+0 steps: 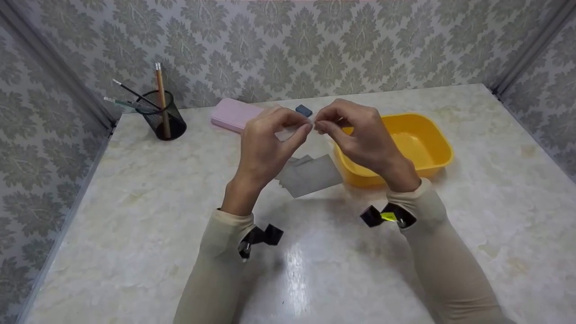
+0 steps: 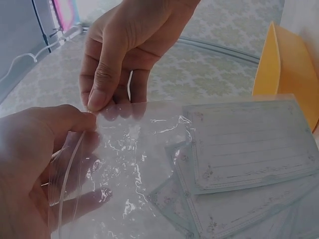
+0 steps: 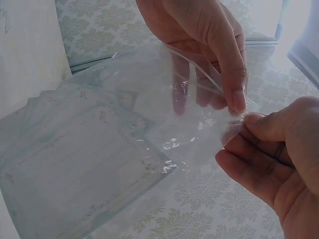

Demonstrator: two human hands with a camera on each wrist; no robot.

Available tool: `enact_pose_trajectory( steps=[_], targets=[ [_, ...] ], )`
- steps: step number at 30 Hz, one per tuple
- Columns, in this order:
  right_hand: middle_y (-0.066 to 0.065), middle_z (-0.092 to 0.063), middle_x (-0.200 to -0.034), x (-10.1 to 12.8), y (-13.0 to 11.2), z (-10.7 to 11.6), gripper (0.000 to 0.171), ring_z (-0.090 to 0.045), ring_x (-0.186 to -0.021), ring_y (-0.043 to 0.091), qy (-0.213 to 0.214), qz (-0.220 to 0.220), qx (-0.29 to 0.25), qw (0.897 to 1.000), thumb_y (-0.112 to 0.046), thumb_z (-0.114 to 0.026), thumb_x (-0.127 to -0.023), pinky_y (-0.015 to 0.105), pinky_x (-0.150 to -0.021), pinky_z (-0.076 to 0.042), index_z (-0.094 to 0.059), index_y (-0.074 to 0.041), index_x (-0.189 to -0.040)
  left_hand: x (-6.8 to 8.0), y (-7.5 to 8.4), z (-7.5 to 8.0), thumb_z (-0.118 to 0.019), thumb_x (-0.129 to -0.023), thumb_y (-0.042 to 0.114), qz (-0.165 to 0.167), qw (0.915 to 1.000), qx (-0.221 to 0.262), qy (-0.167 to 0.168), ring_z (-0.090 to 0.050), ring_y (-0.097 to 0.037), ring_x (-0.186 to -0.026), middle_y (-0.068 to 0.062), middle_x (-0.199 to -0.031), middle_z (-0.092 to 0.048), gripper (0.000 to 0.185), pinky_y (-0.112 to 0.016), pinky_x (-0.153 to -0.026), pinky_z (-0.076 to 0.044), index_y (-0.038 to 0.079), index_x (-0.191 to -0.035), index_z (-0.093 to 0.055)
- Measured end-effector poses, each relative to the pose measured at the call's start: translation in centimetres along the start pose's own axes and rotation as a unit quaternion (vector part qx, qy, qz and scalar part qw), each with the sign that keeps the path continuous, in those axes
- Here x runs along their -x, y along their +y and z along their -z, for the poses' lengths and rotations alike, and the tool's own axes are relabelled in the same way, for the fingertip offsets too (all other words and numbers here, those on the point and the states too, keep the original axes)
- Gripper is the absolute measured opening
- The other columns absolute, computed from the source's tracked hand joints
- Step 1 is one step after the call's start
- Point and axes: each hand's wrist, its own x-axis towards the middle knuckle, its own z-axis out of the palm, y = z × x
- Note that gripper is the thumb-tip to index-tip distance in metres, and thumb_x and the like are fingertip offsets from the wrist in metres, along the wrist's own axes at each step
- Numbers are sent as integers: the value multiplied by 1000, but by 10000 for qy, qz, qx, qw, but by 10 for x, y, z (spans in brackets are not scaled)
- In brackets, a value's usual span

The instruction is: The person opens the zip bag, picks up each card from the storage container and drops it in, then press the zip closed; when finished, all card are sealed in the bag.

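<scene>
Pencils and pens stand in a black mesh metal cup (image 1: pixel 163 116) at the upper left of the head view, on our pale marble-patterned tabletop (image 1: pixel 135 189). Just right of it, toward the top centre, lies a flat pink rectangular case (image 1: pixel 234 114), with a small blue-grey eraser block (image 1: pixel 303 110) near its far end.

At the centre of the frame our left hand (image 1: pixel 265 144) is raised above the table, thumb and forefinger pinching the top edge of a clear plastic zip bag (image 2: pixel 149 164). The bag hangs between our two hands; in the left wrist view it fills the lower middle, and inside it we see several pale lined cards with a floral border (image 2: pixel 246 144), fanned over one another toward the lower right.

Our right hand (image 1: pixel 360 135) meets the left almost fingertip to fingertip and pinches the same edge of the bag, fingers curled.

Behind that hand, right of centre, sits a yellow rectangular plastic tub (image 1: pixel 418 144) on the table.
</scene>
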Motion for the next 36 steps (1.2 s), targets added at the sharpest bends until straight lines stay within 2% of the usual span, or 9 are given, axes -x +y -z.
enact_pose_trajectory(
  steps=[5, 12, 23, 27, 32, 36],
  targets=[
    [9, -73, -96, 0, -1, 0, 8, -71, -82, 22, -43, -53, 4, 10000, -2, -72, -101, 26, -81, -59, -73, 3, -106, 1, -1, -3, -80, -97, 12, -133, 9997, 55, 174, -74, -19, -87, -5, -91, -76, 7, -31, -81, -59, 5, -96, -79],
    [10, -73, -95, 0, -2, -1, 8, -71, -81, 23, -37, -54, 26, 10000, -1, -73, -100, 26, -81, -59, -72, 4, -106, 2, -1, -3, -79, -97, 12, -144, 9996, -146, 186, -74, -19, -87, -4, -90, -76, 7, -34, -81, -59, 6, -95, -78],
    [10, -74, -96, -1, 5, -2, 8, -71, -83, 16, 116, -39, 41, 9999, -2, -74, -99, 27, -80, -60, -73, 4, -105, 1, -4, 1, -75, -99, 8, -136, 9993, -332, -109, -71, -19, -89, -4, -92, -75, 4, -38, -81, -57, 6, -100, -79],
    [9, -75, -97, 0, 8, -5, 9, -72, -85, 17, 177, -111, 40, 9998, -4, -73, -100, 29, -80, -61, -73, 4, -106, 2, -4, 1, -76, -101, 14, -125, 9987, -463, -158, -71, -20, -89, -5, -93, -75, 9, -39, -80, -56, 6, -103, -79],
    [11, -74, -96, -2, 9, -10, 10, -73, -84, 17, 266, 150, 194, 9993, -5, -73, -100, 30, -80, -61, -75, 4, -104, 3, -3, -1, -76, -101, 19, -88, 9978, -652, -109, -70, -22, -89, -6, -94, -75, 13, -39, -77, -55, 6, -104, -78],
    [10, -73, -92, -3, 8, -10, 6, -73, -81, 18, 491, 430, 357, 9972, -1, -76, -97, 27, -81, -60, -75, 3, -101, 1, -3, -1, -76, -101, 20, -47, 9980, -618, -130, -71, -21, -91, -6, -96, -75, 15, -39, -80, -56, 5, -104, -77]
  ],
)
